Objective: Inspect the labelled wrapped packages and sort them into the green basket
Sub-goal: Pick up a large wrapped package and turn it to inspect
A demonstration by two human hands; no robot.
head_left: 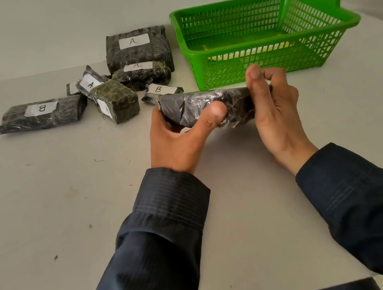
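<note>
A dark wrapped package hangs above the table, held at both ends. My left hand grips its left end, thumb across the front. My right hand pinches its right end. No label shows on the side facing me. The green basket stands just behind it at the right. At the left lie several more packages: a large one marked A, a smaller A, a tilted A, a B, a small B and a greenish block.
The grey table ends in a near edge at the bottom right. A pale wall rises behind the packages and the basket. Something yellow lies on the basket's floor.
</note>
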